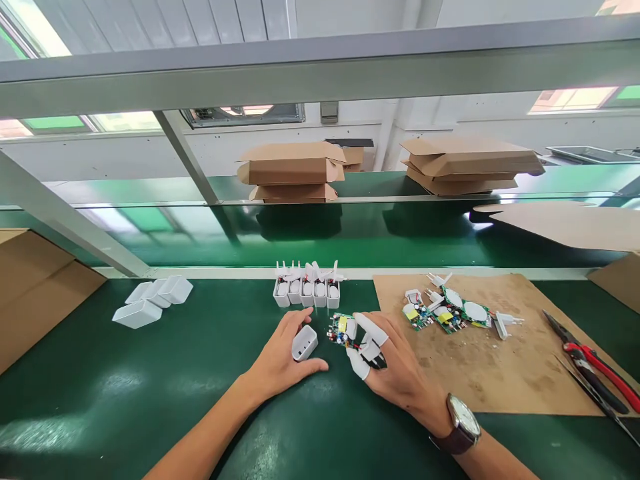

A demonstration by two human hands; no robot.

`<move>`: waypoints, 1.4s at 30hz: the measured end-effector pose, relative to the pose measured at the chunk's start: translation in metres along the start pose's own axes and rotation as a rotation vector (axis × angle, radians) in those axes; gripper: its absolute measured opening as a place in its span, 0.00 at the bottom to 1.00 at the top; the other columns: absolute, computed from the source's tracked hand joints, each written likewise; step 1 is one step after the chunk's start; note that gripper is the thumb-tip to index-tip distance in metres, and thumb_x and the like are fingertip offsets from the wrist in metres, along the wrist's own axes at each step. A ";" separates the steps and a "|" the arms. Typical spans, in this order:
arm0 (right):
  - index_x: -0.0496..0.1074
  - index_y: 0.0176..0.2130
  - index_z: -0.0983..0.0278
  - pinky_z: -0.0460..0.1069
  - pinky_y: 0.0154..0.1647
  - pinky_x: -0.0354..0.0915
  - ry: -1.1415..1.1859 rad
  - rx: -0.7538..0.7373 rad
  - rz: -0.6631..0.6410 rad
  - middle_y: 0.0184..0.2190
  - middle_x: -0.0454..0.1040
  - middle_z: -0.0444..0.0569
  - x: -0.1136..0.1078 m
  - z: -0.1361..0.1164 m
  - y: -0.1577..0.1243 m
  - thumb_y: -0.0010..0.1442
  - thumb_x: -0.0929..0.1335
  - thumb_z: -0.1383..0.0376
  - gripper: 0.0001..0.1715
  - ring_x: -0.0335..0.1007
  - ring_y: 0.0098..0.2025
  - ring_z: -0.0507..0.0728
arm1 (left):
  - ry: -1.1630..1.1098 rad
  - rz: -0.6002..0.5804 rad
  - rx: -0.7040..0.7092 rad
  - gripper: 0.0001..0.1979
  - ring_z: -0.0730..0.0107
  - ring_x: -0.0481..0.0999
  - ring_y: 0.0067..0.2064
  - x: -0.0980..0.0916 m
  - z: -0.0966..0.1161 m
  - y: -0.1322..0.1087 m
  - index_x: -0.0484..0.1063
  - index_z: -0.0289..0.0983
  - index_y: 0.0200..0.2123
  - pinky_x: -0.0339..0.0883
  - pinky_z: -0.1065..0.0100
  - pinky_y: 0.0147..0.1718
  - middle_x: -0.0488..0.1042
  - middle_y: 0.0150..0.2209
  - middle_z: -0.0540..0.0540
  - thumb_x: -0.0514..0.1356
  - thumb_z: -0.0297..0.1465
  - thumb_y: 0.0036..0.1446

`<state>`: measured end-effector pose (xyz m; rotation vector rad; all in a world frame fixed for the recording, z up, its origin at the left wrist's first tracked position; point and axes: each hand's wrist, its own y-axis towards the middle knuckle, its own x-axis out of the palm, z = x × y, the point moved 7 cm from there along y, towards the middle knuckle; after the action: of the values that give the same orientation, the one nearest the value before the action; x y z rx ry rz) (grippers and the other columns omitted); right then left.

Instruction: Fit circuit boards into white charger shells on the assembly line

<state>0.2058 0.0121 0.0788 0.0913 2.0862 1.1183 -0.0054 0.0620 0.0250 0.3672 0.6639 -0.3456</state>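
Observation:
My left hand is curled around a small white plastic housing, its slotted end facing right. The thumb sticks out apart from it, and the other fingers are partly hidden behind. In my right hand, a green circuit board with a yellow component is pinched between thumb and forefinger, which wear white finger covers. The board points at the housing, with a gap between them. Behind my hands stands a row of several white housings with parts and plug pieces in them.
Several closed white housings lie at left. On a brown cardboard sheet at right are several circuit boards, red-handled pliers and tweezers. Cardboard boxes sit beyond the metal rail.

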 end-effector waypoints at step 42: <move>0.65 0.59 0.68 0.65 0.51 0.75 -0.076 -0.156 -0.165 0.52 0.76 0.61 0.012 -0.034 -0.003 0.60 0.63 0.78 0.28 0.71 0.53 0.67 | 0.238 0.088 0.353 0.37 0.52 0.70 0.56 0.013 0.027 -0.004 0.49 0.44 0.71 0.73 0.50 0.54 0.74 0.56 0.39 0.63 0.29 0.64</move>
<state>0.1761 -0.0084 0.0812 -0.1097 1.8954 1.1539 0.0167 0.0446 0.0349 0.7809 0.8182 -0.3383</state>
